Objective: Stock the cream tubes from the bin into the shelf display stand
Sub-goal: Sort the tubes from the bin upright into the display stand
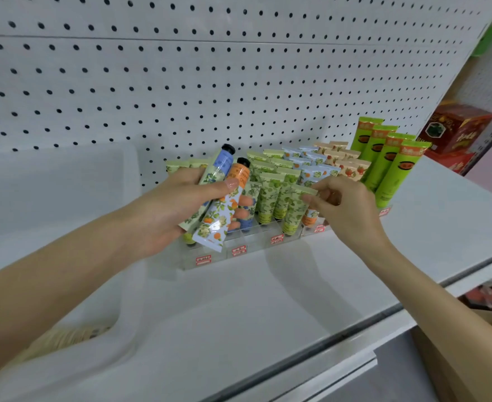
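While the left hand (163, 210) keeps a small bundle of cream tubes (220, 198) clamped between thumb and fingers, caps pointing up toward twelve o'clock, the right hand (343, 204) is down at the clear display stand (239, 250), its fingertips pinched on the crimped top of a green-patterned tube (294, 210) in the front row. I'd say the bundle is held that way as a ready supply, so the free hand can seat tubes one at a time. Tubes in the stand sit cap down, grouped by pattern in stepped rows: green ones at centre, blue and peach ones toward one o'clock, taller bright green tubes (389, 163) at two o'clock. That tiering keeps every label visible. A translucent bin (56, 192) sits at nine o'clock on the white shelf (268, 300), close enough for refills. Empty slots at the stand's near left look like the next ones to fill.
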{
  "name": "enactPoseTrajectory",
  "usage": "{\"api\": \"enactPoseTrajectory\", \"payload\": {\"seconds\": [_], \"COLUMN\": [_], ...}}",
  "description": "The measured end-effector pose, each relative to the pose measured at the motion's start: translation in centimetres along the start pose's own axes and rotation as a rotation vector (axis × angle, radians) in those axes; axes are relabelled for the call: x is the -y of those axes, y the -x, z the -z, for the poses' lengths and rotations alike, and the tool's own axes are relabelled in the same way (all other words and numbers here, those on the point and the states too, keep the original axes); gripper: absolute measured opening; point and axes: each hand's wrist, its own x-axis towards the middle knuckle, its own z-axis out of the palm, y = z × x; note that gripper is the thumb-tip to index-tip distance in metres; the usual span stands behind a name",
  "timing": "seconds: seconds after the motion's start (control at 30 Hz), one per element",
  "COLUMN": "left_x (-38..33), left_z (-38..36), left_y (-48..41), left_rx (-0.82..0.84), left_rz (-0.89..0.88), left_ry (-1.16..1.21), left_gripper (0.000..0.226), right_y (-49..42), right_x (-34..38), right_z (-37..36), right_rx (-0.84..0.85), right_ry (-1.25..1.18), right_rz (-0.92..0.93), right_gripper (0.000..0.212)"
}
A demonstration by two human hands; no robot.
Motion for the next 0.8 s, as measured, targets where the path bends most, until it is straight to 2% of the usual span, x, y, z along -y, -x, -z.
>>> {"api": "enactPoseTrajectory", "payload": {"seconds": [0.3,0.8], "left_x": [-0.04,0.01], "left_z": [-0.05,-0.01], "left_y": [-0.09,-0.10], "left_rx": [0.021,0.029], "left_rz": [0.007,-0.012], "left_ry": [0.039,0.060], "left_gripper": [0.022,0.024], "right_y": [-0.69,-1.03], "right_x": [0.01,-0.03], "right_z": [0.17,0.52], "right_rx": [0.043,0.103], "right_ry": [0.089,0.123], "right_rz": [0.030,0.079], "right_gripper": [0.019,0.019]}}
